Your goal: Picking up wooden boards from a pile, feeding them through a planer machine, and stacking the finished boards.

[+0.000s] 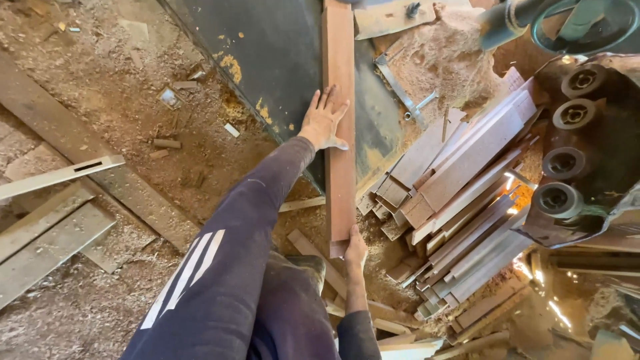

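Left hand, fingers spread flat, presses a long reddish plank on the dark machine table; right hand, fingers curled, grips its near end

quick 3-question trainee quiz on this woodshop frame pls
1. True or false: the left hand lies flat on the long reddish plank.
2. Where does the right hand grip the plank? A) far end B) near end C) middle
3. What lies right of the plank, beside the dark rollers?

Key: 1 true. 2 B. 3 a pile of cut wooden strips.
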